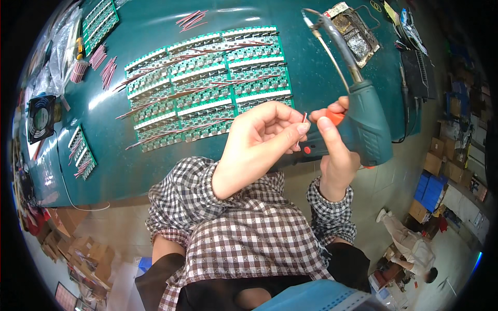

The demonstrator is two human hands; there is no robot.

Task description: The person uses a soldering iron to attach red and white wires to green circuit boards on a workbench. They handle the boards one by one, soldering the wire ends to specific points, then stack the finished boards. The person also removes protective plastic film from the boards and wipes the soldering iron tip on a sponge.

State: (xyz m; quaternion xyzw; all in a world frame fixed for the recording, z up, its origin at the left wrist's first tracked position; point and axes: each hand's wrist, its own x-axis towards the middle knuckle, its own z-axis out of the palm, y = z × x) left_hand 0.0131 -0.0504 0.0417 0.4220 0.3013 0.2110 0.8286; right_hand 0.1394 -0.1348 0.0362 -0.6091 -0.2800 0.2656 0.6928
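My right hand [336,147] is wrapped round the grip of a dark green soldering gun [369,122] with an orange trigger. The gun's metal barrel and thin feed tube point up and away from me. Close beside it, my left hand [264,137] pinches a short red wire [304,117] between thumb and forefinger; its other fingers curl inward. Beyond my left hand lies a panel of green circuit boards [202,85] in several rows. Thin red and dark wires [194,93] lie across the boards.
A green table mat [111,176] covers the bench. Bundles of wires [109,72] and a small fan [41,119] are at the left. A grimy metal tray [358,44] and a black box [415,75] stand at the far right. Another person [410,243] is behind at the lower right.
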